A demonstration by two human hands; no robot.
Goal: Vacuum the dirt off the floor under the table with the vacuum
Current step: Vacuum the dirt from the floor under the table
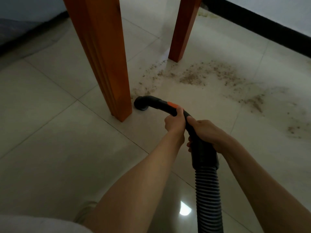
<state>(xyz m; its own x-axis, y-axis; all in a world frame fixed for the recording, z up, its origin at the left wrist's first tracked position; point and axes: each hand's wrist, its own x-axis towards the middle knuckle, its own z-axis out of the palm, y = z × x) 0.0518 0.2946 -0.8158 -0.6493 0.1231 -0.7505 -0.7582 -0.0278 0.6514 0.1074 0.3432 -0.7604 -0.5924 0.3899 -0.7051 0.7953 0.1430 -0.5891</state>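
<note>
Head view: both hands, left hand (173, 121) ahead of right hand (207, 133), have fingers wrapped round the black curved plastic vacuum wand (161, 105). Its mouth (140, 105) seemingly touches tile beside the near orange wooden table leg (104, 52); best sweep right, slowly, through the brown scattered dirt (198, 76).

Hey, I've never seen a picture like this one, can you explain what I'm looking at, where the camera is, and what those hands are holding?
The camera sits on a person's head, looking down at their own arms. Both hands grip a black vacuum tube: the left hand nearer the nozzle, the right hand further back, above the ribbed hose. The nozzle is down at the tiled floor, beside a wooden table leg. A second leg stands further back. Brown dirt lies scattered to the right, not yet vacuumed.
</note>
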